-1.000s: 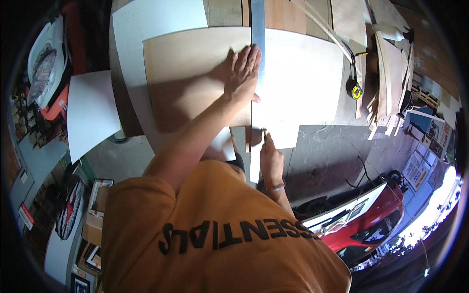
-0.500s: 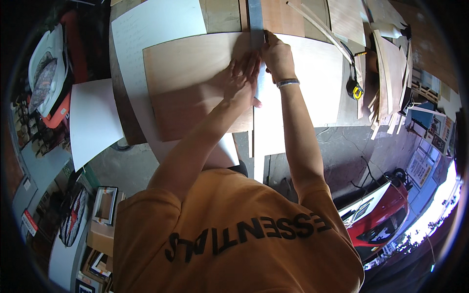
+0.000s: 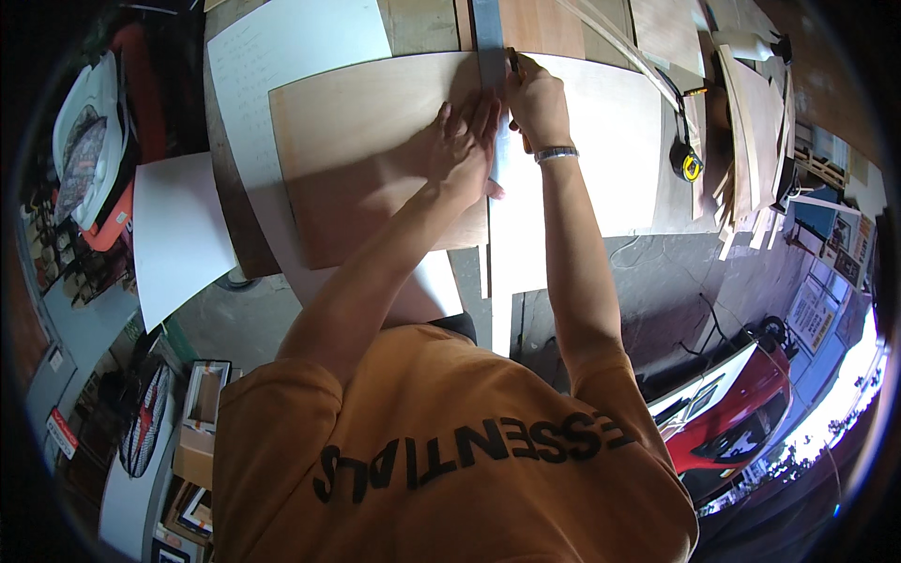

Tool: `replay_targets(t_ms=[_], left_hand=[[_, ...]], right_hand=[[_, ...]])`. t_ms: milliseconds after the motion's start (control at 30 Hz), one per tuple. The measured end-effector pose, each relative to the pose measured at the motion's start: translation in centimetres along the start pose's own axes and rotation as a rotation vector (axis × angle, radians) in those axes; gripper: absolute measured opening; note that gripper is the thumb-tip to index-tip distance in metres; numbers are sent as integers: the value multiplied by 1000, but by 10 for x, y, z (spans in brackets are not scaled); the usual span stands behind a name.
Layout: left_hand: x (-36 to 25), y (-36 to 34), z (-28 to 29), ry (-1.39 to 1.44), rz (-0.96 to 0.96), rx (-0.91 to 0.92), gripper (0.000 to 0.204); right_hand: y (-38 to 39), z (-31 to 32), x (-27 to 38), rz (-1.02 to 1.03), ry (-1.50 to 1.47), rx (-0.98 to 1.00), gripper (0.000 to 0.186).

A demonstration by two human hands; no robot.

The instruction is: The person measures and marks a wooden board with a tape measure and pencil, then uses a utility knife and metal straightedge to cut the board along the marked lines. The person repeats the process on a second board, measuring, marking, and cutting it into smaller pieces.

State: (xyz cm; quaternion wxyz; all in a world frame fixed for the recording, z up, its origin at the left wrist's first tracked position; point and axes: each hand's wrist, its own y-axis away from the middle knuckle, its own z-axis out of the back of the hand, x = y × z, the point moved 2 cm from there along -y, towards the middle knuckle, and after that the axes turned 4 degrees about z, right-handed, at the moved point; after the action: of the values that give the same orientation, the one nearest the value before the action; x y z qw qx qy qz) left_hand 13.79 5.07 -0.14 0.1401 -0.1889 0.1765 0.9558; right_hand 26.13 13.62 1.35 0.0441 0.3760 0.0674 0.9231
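A thin wooden board [image 3: 357, 122] lies on the worktable, with a long metal straightedge [image 3: 489, 42] running away from me across it. My left hand [image 3: 465, 150] presses flat on the board and the straightedge's left side, fingers outstretched and thumb reaching across the metal. Just right of the straightedge, my right hand [image 3: 540, 105] is closed around a slim dark tool [image 3: 512, 60]. Only its dark end shows above the fist; whether its tip touches the board is hidden. Right of the metal, a brightly lit pale sheet [image 3: 610, 150] spreads out.
White paper [image 3: 282, 47] lies under the board's left side. A yellow-and-black tape measure [image 3: 688, 164] rests at the right, near wood strips [image 3: 741, 131] and a white bottle [image 3: 744, 44]. Picture frames [image 3: 205, 399] stand low at left. A red car [image 3: 741, 422] is outside at right.
The whole view has shifted slightly. Both hands keep nearly the same places along the straightedge, and the right hand still grips the dark tool.
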Motion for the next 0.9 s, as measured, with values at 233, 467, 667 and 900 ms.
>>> replay_targets(t_ms=[233, 467, 667, 900], left_hand=[[1, 1, 2, 35, 4, -2, 147], [-1, -3, 4, -24, 18, 68, 148], [4, 0, -4, -28, -39, -105, 143], [5, -2, -7, -16, -22, -20, 148]], right_hand=[[-7, 1, 8, -83, 77, 89, 24], [1, -13, -8, 76, 206, -25, 26], [129, -2, -16, -11, 118, -14, 33], [266, 8, -23, -232, 310, 104, 40]])
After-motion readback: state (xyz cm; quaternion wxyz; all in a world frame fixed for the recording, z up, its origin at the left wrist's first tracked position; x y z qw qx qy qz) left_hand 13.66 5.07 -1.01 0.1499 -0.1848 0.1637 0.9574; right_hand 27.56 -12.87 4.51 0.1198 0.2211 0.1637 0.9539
